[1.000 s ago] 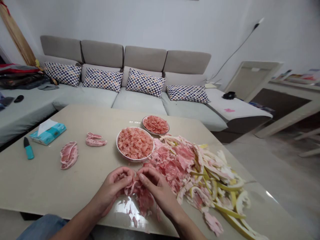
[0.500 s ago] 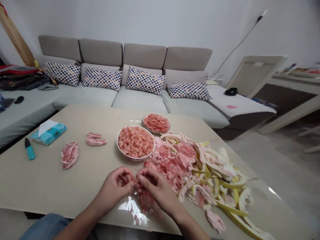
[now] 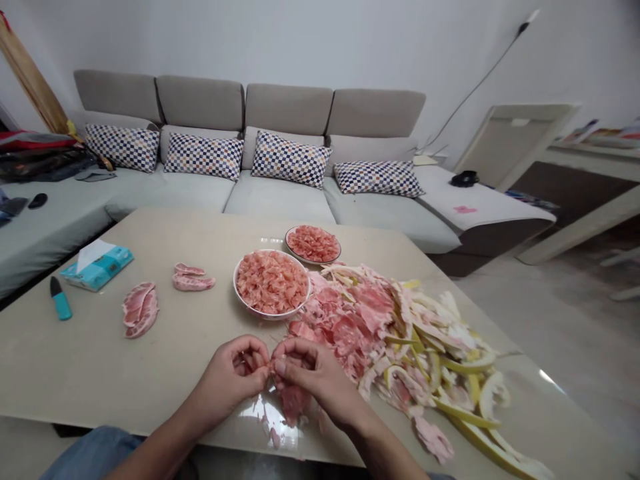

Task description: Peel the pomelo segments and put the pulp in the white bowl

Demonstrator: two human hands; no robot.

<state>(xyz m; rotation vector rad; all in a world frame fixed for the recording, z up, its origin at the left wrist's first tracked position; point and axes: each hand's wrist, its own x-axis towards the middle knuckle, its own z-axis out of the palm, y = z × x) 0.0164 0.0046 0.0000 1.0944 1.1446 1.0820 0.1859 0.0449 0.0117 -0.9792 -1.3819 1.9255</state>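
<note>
My left hand (image 3: 237,367) and my right hand (image 3: 313,373) meet fingertip to fingertip over the table's near side, both closed in a pinch. Between them is a small piece of pomelo (image 3: 271,366), mostly hidden by the fingers. Pink membrane scraps (image 3: 294,402) show below my right hand. Just beyond the hands stands a white bowl heaped with pomelo pulp (image 3: 273,283). Farther back, a dark-rimmed plate carries more pulp (image 3: 313,244). Unpeeled pomelo segments (image 3: 140,310) lie at the left, with smaller segments (image 3: 193,278) beside them.
A large pile of membranes (image 3: 357,313) and yellow-white rind strips (image 3: 465,373) covers the table's right side. On the left are a turquoise-handled knife (image 3: 61,300) and a blue tissue pack (image 3: 97,265). A grey sofa (image 3: 280,197) with checked cushions runs behind the table (image 3: 200,373).
Both hands stay in nearly the same place, fingertips still together. My right hand's fingers have shifted slightly. The bowl, plate and segments have not moved on the table.
</note>
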